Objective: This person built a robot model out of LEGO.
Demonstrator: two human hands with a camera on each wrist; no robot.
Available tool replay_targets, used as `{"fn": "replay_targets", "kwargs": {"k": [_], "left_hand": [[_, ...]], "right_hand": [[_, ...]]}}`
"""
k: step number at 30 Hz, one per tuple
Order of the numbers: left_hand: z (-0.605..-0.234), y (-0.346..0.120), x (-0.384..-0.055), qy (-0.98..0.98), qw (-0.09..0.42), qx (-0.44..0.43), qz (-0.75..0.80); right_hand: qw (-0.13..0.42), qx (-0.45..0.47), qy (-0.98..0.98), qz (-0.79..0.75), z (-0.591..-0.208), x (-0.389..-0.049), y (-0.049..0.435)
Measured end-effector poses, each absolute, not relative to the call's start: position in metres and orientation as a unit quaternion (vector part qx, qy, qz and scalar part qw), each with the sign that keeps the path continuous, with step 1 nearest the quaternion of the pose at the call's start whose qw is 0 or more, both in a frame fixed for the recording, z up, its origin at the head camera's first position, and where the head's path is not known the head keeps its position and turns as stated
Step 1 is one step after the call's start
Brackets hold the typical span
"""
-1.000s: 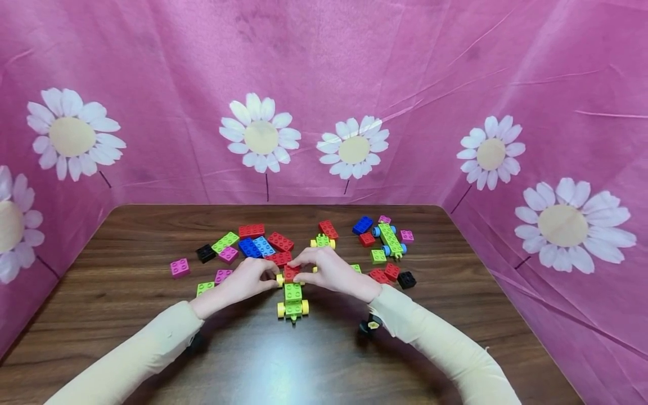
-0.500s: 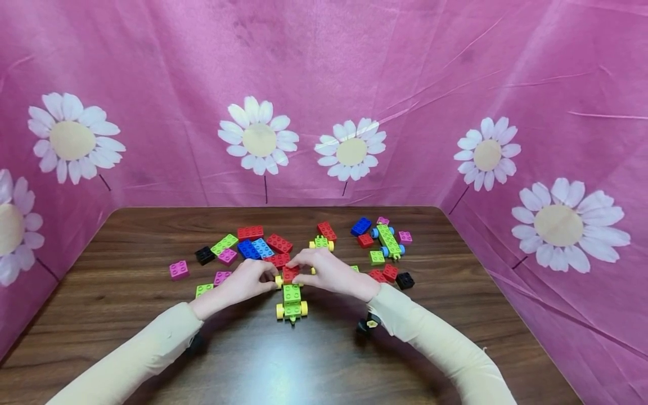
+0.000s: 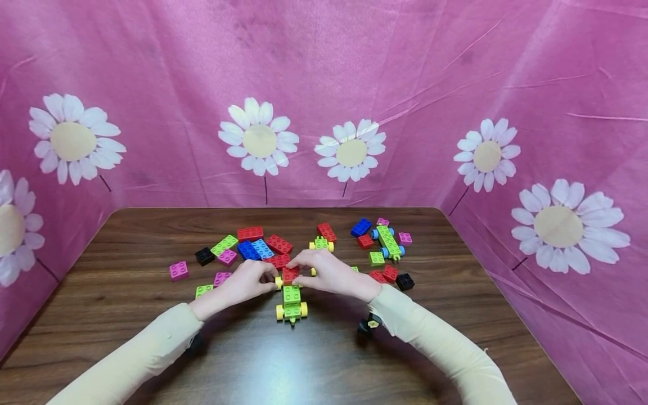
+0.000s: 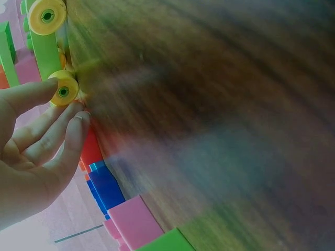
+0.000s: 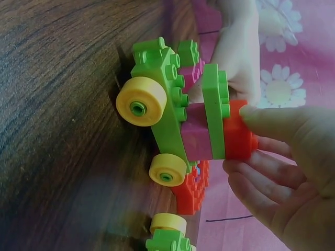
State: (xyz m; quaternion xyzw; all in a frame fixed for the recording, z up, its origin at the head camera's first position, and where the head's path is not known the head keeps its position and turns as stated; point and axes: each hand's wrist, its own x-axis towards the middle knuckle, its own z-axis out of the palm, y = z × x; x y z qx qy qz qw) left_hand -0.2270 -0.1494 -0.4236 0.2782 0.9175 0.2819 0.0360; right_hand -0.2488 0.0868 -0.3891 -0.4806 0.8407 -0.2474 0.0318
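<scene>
A green toy car base (image 5: 167,125) with yellow wheels stands on the table, its length running away from me. Stacked on its far part are a pink brick (image 5: 197,133), a green brick (image 5: 213,115) that overhangs toward me, and a red brick (image 5: 237,130) on top. My right hand (image 3: 329,271) pinches the red brick between thumb and fingers, as the right wrist view shows. With thumb and fingertips, my left hand (image 3: 247,281) grips the far left yellow wheel (image 4: 64,90) of the car.
Behind and left of the hands lie several loose bricks, among them a black brick (image 3: 205,256) and a blue brick (image 3: 248,249). Another wheeled base (image 3: 321,243) sits beyond the right hand. A green base with blue wheels (image 3: 388,243) stands farther right, near a black brick (image 3: 405,281).
Both hands keep nearly the same hold and place on the car. The head view has shifted very slightly.
</scene>
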Motion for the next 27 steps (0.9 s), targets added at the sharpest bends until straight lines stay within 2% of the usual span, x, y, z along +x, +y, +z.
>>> {"fn": "replay_targets", "kwargs": {"k": [11,19,27], "left_hand": [[-0.425,-0.150,-0.228,0.915,0.035,0.282,0.286],[-0.424,-0.151,-0.228,0.918,0.030,0.281,0.280],[-0.426,-0.150,-0.224,0.920,0.005,0.285,0.268]], "right_hand": [[0.036,-0.463,0.841,-0.279,-0.386,-0.254,0.097],[-0.016,-0.436,0.852,-0.289,-0.380,-0.270,0.116],[0.008,-0.388,0.874,-0.291,-0.394,-0.291,0.136]]}}
